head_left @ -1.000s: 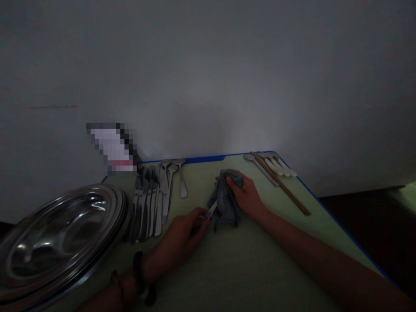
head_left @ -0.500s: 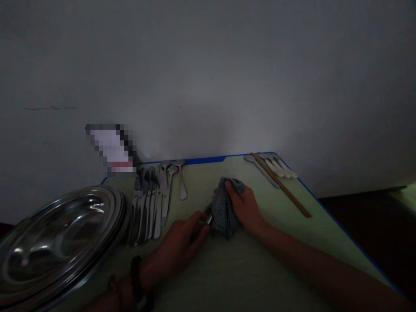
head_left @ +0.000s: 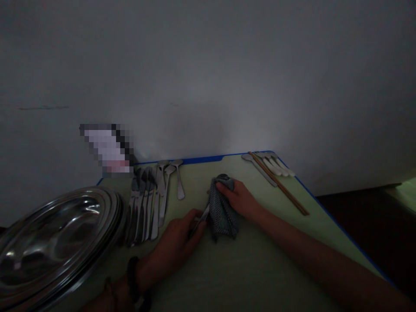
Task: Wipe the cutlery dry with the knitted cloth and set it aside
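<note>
My left hand (head_left: 182, 232) is closed around the thin metal handle of a spoon (head_left: 205, 213). The rest of the handle runs into a grey-blue checked cloth (head_left: 222, 212), and a rounded, dark metal end shows at the cloth's top. My right hand (head_left: 238, 196) grips the cloth, wrapping it about the spoon with the thumb on the near side. Left of my hands, several table knives (head_left: 143, 212) lie side by side, with several metal spoons (head_left: 178, 180) just beyond them.
A stack of oval metal trays (head_left: 55, 242) stands at the left. Pale-handled cutlery (head_left: 276, 164), wooden chopsticks (head_left: 289, 197) and a metal spoon (head_left: 260, 169) lie at the back right. A blurred-out device (head_left: 105, 149) leans near the wall (head_left: 208, 78). The pale green table (head_left: 260, 264) has a blue edge.
The cloth and right hand have shifted slightly up along the spoon. More of the handle shows by my left hand, and the rounded end now shows at the top.
</note>
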{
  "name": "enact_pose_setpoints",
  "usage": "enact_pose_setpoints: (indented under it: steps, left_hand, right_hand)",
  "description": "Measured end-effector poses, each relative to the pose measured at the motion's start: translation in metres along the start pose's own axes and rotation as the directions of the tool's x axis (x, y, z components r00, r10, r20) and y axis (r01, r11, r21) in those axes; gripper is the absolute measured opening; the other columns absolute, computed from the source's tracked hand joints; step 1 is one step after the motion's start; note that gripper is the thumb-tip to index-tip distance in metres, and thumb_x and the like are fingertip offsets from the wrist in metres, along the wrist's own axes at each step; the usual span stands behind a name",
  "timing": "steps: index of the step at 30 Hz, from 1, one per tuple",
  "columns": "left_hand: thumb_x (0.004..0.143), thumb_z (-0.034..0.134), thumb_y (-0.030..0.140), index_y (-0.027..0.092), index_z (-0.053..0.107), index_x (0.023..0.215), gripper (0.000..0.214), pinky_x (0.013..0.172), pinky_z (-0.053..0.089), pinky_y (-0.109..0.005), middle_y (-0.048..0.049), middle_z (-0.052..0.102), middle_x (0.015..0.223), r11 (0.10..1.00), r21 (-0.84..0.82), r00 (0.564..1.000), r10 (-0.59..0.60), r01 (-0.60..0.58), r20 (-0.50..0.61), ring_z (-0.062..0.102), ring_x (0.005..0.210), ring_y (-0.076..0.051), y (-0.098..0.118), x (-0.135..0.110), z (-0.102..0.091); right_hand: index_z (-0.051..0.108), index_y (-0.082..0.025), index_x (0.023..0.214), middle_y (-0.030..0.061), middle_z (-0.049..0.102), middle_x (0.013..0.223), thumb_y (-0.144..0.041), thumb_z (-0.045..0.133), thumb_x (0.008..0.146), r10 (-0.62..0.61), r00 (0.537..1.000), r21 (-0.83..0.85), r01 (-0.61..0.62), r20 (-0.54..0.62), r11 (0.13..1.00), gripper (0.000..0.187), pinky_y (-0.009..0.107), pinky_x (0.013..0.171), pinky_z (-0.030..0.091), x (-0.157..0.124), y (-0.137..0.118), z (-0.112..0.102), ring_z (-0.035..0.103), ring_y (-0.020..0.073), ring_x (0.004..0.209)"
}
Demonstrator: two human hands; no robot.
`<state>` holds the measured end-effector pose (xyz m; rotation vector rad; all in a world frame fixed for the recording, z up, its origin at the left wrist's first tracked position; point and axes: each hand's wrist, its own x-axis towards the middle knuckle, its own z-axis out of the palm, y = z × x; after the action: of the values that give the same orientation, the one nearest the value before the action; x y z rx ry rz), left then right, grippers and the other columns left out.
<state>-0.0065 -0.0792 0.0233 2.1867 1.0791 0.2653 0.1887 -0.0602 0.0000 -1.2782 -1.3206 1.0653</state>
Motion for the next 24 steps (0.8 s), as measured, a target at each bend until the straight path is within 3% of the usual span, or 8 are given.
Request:
enact_pose_setpoints:
  steps: [8, 15, 24]
  left_hand:
    - [0.091, 0.034, 0.032, 0.019, 0.048, 0.1, 0.021, 0.053, 0.039, -0.024, -0.0001, 0.067, 0.069, 0.999, 0.031, 1.0, 0.011, -0.011, -0.012, 0.061, 0.058, -0.016, -0.005, 0.001, 0.003]
    - [0.09, 0.034, 0.03, 0.02, 0.047, 0.096, 0.018, 0.055, 0.042, -0.024, 0.0003, 0.066, 0.069, 0.999, 0.028, 0.999, 0.029, -0.029, 0.02, 0.061, 0.059, -0.016, 0.0, -0.001, -0.001]
    - [0.089, 0.036, 0.031, 0.02, 0.05, 0.096, 0.019, 0.057, 0.043, -0.023, 0.0006, 0.066, 0.068, 1.0, -0.013, 1.0, 0.026, -0.026, 0.003, 0.06, 0.06, -0.015, -0.002, -0.001, -0.001]
  right_hand:
    - [0.062, -0.018, 0.095, 0.0054, 0.066, 0.089, -0.039, 0.047, 0.084, -0.19, 0.979, -0.255, 0.165, -0.074, 0.953, 0.029, 0.033, 0.078, 0.044, 0.004, 0.002, -0.013, 0.059, 0.0186, 0.083]
    - [0.06, -0.017, 0.08, 0.0029, 0.064, 0.071, -0.049, 0.039, 0.085, -0.111, 0.993, -0.132, 0.107, -0.029, 0.985, 0.038, 0.027, 0.064, 0.046, 0.003, 0.007, -0.013, 0.059, 0.0172, 0.071]
    - [0.06, -0.018, 0.078, 0.0028, 0.063, 0.073, -0.046, 0.043, 0.085, -0.09, 0.996, -0.191, 0.083, -0.026, 0.978, 0.033, 0.028, 0.063, 0.046, 0.004, 0.003, -0.014, 0.059, 0.0161, 0.069]
